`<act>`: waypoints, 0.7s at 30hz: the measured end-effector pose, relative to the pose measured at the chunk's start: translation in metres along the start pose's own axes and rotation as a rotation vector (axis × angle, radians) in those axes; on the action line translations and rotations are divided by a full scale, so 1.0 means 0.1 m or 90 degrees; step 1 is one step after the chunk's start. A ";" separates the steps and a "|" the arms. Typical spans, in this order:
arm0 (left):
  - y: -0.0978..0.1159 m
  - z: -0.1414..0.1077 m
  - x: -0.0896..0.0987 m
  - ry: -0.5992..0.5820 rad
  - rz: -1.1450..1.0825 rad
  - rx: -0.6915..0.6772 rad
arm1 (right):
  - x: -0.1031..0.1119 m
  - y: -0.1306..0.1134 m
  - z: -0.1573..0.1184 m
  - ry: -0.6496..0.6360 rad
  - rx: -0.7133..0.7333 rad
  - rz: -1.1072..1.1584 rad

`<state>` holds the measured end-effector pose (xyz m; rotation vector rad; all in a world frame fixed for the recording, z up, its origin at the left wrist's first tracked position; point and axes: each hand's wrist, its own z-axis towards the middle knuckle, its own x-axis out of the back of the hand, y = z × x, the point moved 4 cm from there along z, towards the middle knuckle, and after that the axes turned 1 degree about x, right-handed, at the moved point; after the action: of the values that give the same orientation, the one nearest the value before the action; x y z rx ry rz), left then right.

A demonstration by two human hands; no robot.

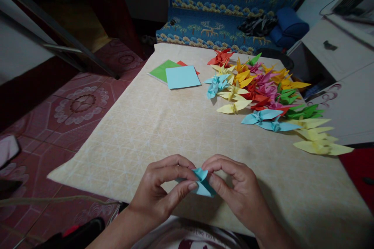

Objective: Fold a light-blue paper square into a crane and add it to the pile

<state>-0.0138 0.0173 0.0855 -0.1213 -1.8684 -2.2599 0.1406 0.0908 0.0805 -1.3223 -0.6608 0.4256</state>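
A small light blue folded paper (204,190) is held between both hands near the table's front edge. My left hand (166,186) pinches its left side, the thumb lying on the front face. From the right, my right hand (233,179) grips the other side with thumb and fingertips. Between the hands, the paper's top folds stand a little apart. Flat square sheets lie farther back on the table: a light blue one (183,77) on top, with a green one (165,70) and a red one (181,63) partly beneath it.
Many folded paper cranes (257,89) in several colours cover the right back of the cream tablecloth (131,136). Beyond the table stands a blue patterned sofa (210,23). A white cabinet (336,58) is at the right, and a cable (58,199) runs at the lower left.
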 end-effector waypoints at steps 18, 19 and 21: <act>0.00 0.02 -0.02 0.071 0.066 -0.001 | -0.06 0.06 -0.07 0.056 -0.043 -0.004; 0.01 0.03 -0.03 0.071 0.072 -0.005 | -0.06 0.05 -0.05 0.058 -0.033 -0.007; 0.03 0.03 -0.04 0.070 0.084 -0.010 | -0.07 0.03 -0.03 0.058 -0.018 -0.009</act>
<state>-0.0091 0.0204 0.0881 -0.1170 -1.7348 -2.1495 0.1378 0.0847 0.0760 -1.3559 -0.6009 0.3435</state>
